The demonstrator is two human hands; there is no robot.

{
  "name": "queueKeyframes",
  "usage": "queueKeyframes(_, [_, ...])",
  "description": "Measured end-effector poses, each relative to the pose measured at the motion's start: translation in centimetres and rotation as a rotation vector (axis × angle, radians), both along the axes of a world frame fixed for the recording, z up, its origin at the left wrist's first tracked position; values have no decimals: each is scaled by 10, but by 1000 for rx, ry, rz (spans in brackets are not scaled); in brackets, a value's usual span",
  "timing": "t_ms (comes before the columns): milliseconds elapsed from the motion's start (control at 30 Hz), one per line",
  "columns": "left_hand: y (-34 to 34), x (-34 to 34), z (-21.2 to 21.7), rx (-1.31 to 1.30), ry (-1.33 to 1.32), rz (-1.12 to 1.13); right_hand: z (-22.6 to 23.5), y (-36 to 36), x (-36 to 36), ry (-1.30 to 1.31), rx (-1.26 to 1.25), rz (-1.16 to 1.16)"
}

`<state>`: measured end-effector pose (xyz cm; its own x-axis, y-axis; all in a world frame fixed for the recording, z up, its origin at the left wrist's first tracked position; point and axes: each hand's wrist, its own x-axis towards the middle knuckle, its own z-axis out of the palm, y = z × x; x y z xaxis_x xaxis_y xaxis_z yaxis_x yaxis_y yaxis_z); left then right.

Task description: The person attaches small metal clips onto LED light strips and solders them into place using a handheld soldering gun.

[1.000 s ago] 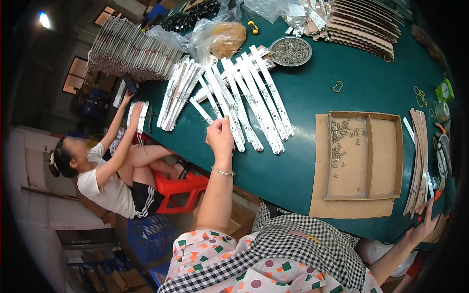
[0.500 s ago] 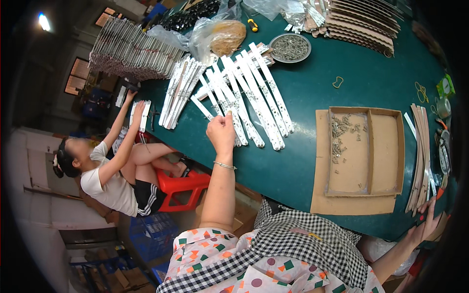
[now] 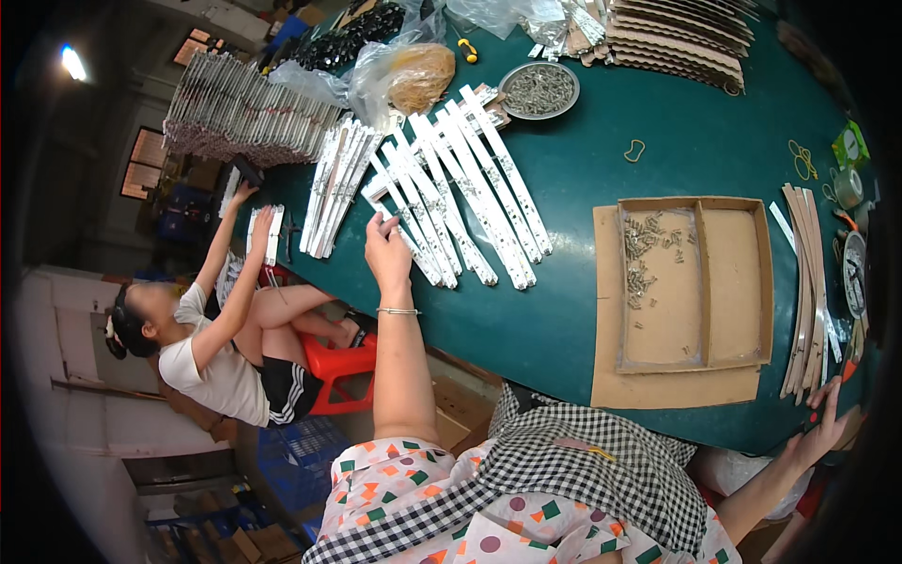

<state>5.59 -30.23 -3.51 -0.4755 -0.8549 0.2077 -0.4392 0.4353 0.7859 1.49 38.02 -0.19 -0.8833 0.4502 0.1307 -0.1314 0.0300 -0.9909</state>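
My left hand is at the lower left of a fanned group of white metal strips with small fittings along them. Its fingers are curled beside the edge of the leftmost strip; what they grip, if anything, is hidden. At the table's right front edge, my right hand has its fingers stretched out and apart. It is by the near ends of several long brown strips, beside a small dark object with a red spot. A second bundle of white strips lies left of the fanned group.
A cardboard tray with two compartments holds small metal pieces on the left. Behind are a metal bowl of small parts, a yellow-black screwdriver and stacked strips. Another person sits at left on a red stool.
My left hand has moved left, away from the middle of the fanned strips to their left edge, and its fist has loosened somewhat. My right hand stays in nearly the same place.
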Motion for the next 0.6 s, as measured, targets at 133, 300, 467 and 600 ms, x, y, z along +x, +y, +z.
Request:
queueKeyframes(133, [17,-11,-4,-162,24,-69,6,-1,1,5,-6,23])
queueKeyframes(300, [-3,-17,-18,-343,8,-107,22,6,13,-6,24,-93])
queueKeyframes(467, [57,-13,36,-406,-7,-245,46,-54,-18,125,251,-197])
queueKeyframes(600, [140,-35,73,-435,-47,-807,30,-51,-37,12,595,-146])
